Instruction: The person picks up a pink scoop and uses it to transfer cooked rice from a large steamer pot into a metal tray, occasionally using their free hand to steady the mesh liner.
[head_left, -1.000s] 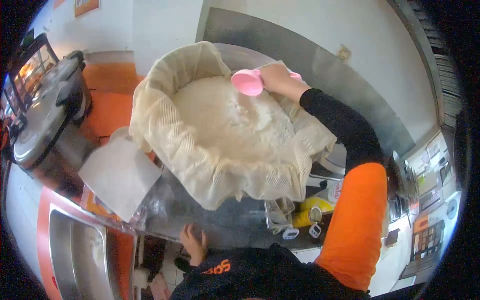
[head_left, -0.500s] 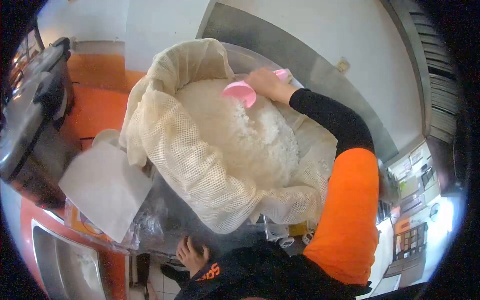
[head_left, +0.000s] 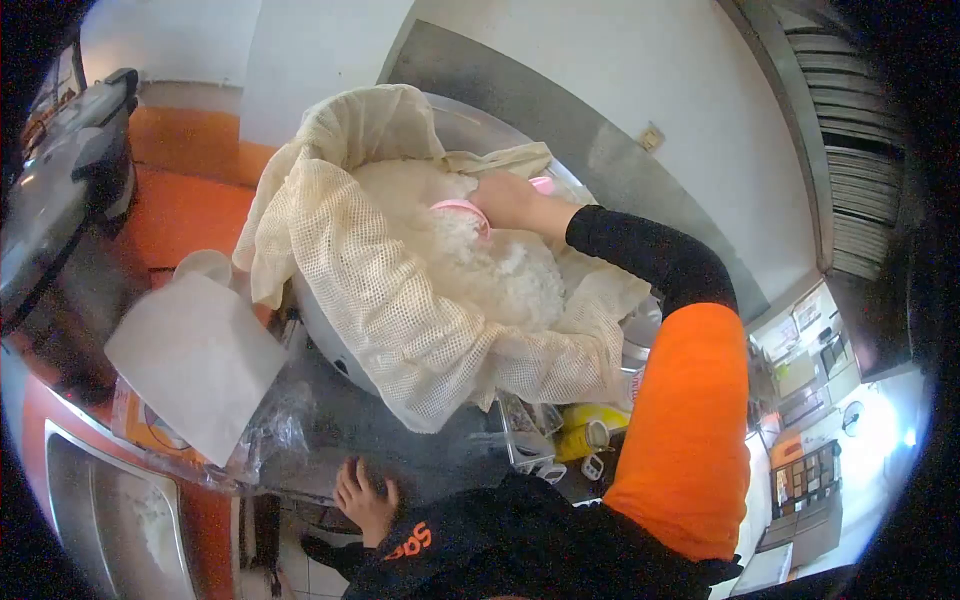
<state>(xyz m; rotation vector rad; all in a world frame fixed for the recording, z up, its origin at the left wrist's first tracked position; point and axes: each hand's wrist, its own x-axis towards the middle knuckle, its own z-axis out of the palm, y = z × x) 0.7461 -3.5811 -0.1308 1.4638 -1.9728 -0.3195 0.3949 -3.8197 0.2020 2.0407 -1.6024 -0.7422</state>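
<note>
My right hand point(head_left: 508, 200) is closed around the handle of a pink scoop point(head_left: 460, 207), whose bowl is down in white, clumpy food that looks like cooked rice point(head_left: 520, 285). A cream mesh cloth point(head_left: 375, 270) lines the large round container point(head_left: 325, 335) under the rice and hangs over its rim in folds. My left hand point(head_left: 366, 500) rests with fingers spread at the near edge of the dark counter, holding nothing.
A white sheet point(head_left: 195, 350) and crumpled clear plastic point(head_left: 275, 425) lie at the left of the counter point(head_left: 420, 450). A yellow container point(head_left: 583, 438) stands near my body. A large dark appliance point(head_left: 70, 200) is at far left; below it sits a metal basin point(head_left: 120, 520).
My right hand has moved down and slightly left, and the scoop has gone into the rice, its bowl now partly covered. The view has shifted a little. My left hand stays at the counter edge.
</note>
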